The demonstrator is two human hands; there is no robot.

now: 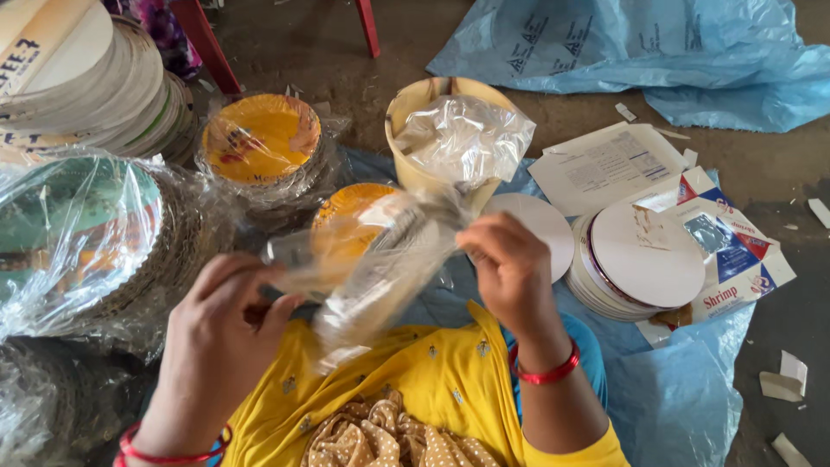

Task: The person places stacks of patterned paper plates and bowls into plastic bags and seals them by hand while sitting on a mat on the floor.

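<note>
A crumpled blue plastic sheet [657, 60] lay across the floor [761, 164] at the top right, the largest thing in view. At the left sat a wrapped stack of round boards [78, 233] under clear film, with an unwrapped pile of paper plates [112, 78] behind it and a smaller wrapped yellow stack [261, 143] beside that. To the right, a bare stack of white discs [644, 259] rested on flattened printed cartons [735, 251], not yet bagged as far as could be judged, so several stacks looked done and at least this one left. A pale yellow bucket [415, 108] stuffed with clear bags [462, 134] stood in the middle.

In front of the person's yellow garment [415, 380], a clear plastic bag [372, 268] was held up between both hands, blurred. Its long axis ran slantwise, from upper right down to lower left. The right hand [510, 268] pinched its upper end; the left hand [216, 320] gripped the lower part, fingers curled closed on the film.
</note>
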